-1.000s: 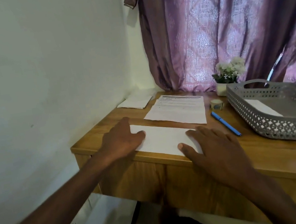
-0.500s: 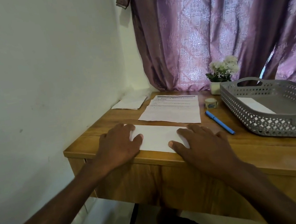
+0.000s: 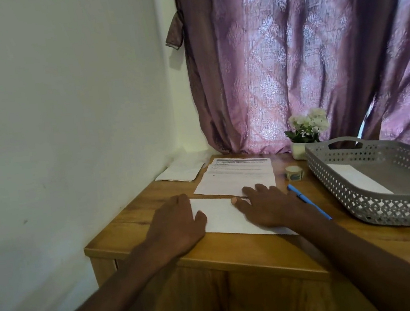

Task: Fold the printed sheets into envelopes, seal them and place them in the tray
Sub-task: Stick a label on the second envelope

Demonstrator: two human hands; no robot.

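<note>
Two hands lay on one folded white sheet (image 3: 222, 215) at the near edge of the wooden tabletop (image 3: 237, 252). The left hand (image 3: 179, 224) pressed flat on the sheet's left end, fingers straight, its grip unclenched and holding nothing. The right hand (image 3: 265, 207) rested on the sheet's right part, fingers stretched forward so that the tips reached the sheet's far edge; its grip too was loose and around nothing.

Just beyond the folded sheet lay a small stack of printed sheets (image 3: 238, 177), flat, with a dark header band; the number in the stack could not be told. Left of that stack, towards the wall, sat a few crumpled white papers (image 3: 182, 172). To the right of the folded sheet lay one blue pen (image 3: 309, 201), slanted, partly covered by the right forearm. Beyond the pen stood one small roll of stickers (image 3: 294, 172). Right of the pen sat one grey plastic tray (image 3: 359, 187) with perforated lattice walls and a cut-out handle; one white envelope (image 3: 358, 179) lay inside it. Behind the tray stood one small white pot of pale flowers (image 3: 305, 131), before a mauve patterned curtain (image 3: 302, 51).
</note>
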